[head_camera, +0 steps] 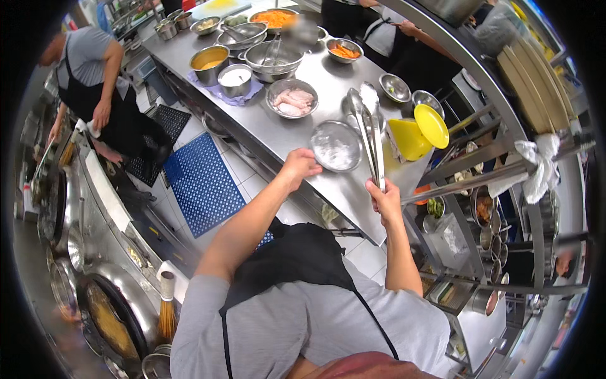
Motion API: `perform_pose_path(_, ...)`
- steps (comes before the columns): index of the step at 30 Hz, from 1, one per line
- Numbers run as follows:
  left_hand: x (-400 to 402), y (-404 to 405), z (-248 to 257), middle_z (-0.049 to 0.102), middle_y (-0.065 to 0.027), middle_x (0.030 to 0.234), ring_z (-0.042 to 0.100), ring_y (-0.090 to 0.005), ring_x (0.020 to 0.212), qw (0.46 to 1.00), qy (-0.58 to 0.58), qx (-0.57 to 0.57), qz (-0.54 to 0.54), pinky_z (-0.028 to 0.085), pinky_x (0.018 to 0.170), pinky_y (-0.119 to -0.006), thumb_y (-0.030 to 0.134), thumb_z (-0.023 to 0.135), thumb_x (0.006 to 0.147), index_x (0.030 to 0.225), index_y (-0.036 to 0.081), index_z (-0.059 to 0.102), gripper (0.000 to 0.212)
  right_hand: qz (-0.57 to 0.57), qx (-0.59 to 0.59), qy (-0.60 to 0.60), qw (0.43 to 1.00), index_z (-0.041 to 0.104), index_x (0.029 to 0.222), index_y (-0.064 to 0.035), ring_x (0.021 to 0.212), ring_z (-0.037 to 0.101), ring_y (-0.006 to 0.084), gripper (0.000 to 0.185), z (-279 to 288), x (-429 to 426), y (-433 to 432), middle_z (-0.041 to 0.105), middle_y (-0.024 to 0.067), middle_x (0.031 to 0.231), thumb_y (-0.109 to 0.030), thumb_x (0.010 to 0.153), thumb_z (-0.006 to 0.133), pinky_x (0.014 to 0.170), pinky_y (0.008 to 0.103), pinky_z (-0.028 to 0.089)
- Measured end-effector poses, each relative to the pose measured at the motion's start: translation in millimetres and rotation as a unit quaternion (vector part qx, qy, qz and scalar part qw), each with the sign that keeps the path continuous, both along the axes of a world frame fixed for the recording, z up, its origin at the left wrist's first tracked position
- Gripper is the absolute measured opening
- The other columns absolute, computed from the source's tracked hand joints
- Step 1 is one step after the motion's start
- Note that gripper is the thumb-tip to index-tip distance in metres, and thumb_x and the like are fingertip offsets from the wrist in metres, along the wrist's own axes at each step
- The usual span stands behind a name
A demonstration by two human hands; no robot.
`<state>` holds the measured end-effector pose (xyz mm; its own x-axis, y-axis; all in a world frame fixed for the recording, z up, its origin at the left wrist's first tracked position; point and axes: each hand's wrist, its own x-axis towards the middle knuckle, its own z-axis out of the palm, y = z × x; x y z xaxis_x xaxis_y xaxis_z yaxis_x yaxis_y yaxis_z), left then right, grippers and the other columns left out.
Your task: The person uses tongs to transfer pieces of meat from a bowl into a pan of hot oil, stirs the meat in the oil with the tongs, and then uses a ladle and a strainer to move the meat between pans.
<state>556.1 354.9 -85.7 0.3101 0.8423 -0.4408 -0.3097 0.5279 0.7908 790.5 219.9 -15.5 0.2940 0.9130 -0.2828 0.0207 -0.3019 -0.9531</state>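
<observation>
My right hand (pixel 387 201) grips metal tongs (pixel 370 142) by their handle end; their spoon-like heads point away over the steel table (pixel 279 132). At the near left rim of a metal bowl (pixel 336 146) with white residue inside is my left hand (pixel 302 168), its fingers apart; whether it touches the rim is unclear. Beyond that bowl stands a metal bowl of pale raw meat (pixel 292 98). A yellow container (pixel 409 139) with a round yellow lid or dish (pixel 432 126) leaning at its top is right of the tongs.
Pots of orange liquid (pixel 209 64) and white contents (pixel 235 80) stand by a mixing bowl (pixel 273 59). At left, a person in a black apron (pixel 111 104) works beside woks (pixel 111 317). A blue mat (pixel 203 184) covers floor tiles. A metal rack (pixel 478 175) borders the right.
</observation>
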Motion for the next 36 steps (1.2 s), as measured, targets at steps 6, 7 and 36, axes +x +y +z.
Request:
perform_pose_path(6, -44.1, -26.7, 13.2, 0.057, -0.01, 0.106, 0.063, -0.0238, 0.097, 0.996, 0.028, 0.017, -0.083, 0.055, 0.087, -0.036, 0.004, 0.059, 0.088, 0.124, 0.0, 0.054, 0.036, 0.063, 0.002, -0.012, 0.998, 0.063, 0.095, -0.0058, 0.042, 0.039, 0.0039, 0.027, -9.7, -26.4, 29.1, 0.048, -0.0056, 0.059, -0.026, 0.083, 0.077, 0.037, 0.0218, 0.028)
perform_pose_path(7, -65.3, -36.3, 16.6, 0.058, -0.0086, 0.107, 0.063, -0.0232, 0.099, 0.996, 0.039, 0.025, -0.077, 0.055, 0.087, -0.037, 0.009, 0.058, 0.091, 0.123, 0.001, 0.055, 0.033, 0.098, 0.01, -0.014, 0.995, 0.064, 0.094, -0.0054, 0.046, 0.04, 0.003, 0.03, -11.6, -37.8, 37.8, 0.05, -0.0061, 0.06, -0.028, 0.082, 0.078, 0.04, 0.022, 0.029)
perform_pose_path(36, -240.9, -402.8, 104.5, 0.064, -0.0138, 0.12, 0.066, -0.021, 0.1, 0.695, 0.11, -0.008, 0.71, 0.056, 0.081, -0.034, 0.014, 0.059, 0.093, 0.12, 0.002, 0.059, 0.029, 0.678, 0.367, -0.339, 0.54, 0.059, 0.12, -0.0095, 0.1, 0.064, 0.0432, 0.045, -86.8, -768.6, 110.3, 0.068, 0.0251, 0.105, -0.016, 0.076, 0.064, 0.089, 0.05, 0.05)
